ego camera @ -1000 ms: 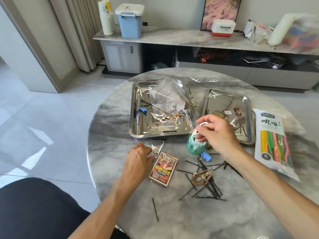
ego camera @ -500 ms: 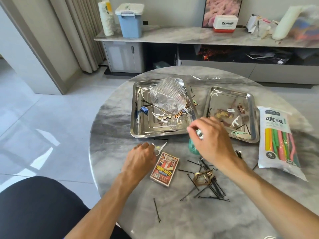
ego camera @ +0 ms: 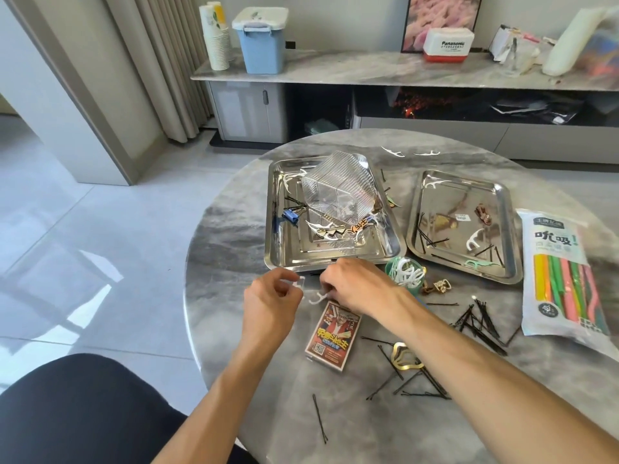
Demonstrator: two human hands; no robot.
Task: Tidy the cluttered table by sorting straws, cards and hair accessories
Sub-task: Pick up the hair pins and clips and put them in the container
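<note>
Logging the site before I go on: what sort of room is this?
Probably a home living room: a round marble-look table, a low media console along the wall with a framed picture, and floor-length curtains.

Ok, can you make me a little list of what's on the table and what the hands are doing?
left hand: pinches a white floss pick
right hand: fingers on another floss pick
card box: flat, just below both hands
green cup: full of floss picks
straw pack: right edge
hairpins: loose black pile
trays: two, side by side
</note>
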